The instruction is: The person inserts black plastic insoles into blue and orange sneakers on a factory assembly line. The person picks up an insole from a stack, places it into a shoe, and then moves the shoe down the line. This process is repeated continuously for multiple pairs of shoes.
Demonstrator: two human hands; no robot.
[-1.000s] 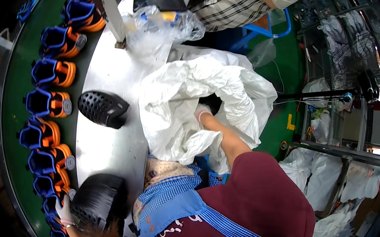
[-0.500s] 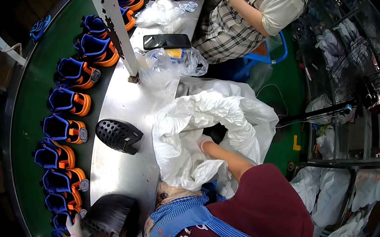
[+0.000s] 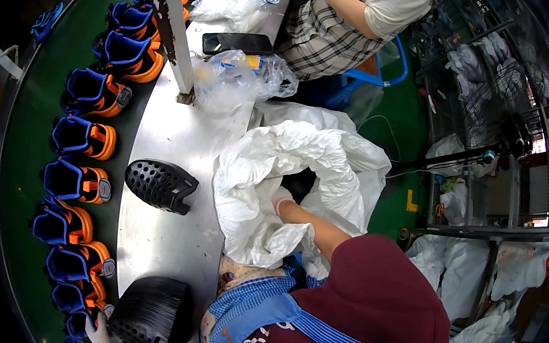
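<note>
My right hand (image 3: 281, 203), with a pale glove cuff at the wrist, reaches into the mouth of a large white sack (image 3: 238, 198); its fingers are hidden in the folds. Something black (image 3: 300, 182) shows inside the sack. At the lower left, my left hand (image 3: 98, 336) in a white glove has its fingers around the heel of a blue, black and orange shoe (image 3: 76, 323). Close by that hand sit black plastic shoe-shaped inserts (image 3: 152, 306), apparently stacked. Another perforated black insert (image 3: 160, 186) lies alone on the metal table.
Several similar shoes (image 3: 82, 138) line the green belt (image 3: 23, 145) along the metal table (image 3: 173, 248). A white post (image 3: 170, 20) rises beside clear plastic bags (image 3: 230, 83) and a black phone (image 3: 238, 44). A co-worker (image 3: 336, 31) sits beyond; racks (image 3: 475, 233) stand right.
The whole view has shifted slightly, so the table, shoes and sack appear a little farther left and up. My right hand stays inside the sack and my left stays at the shoe.
</note>
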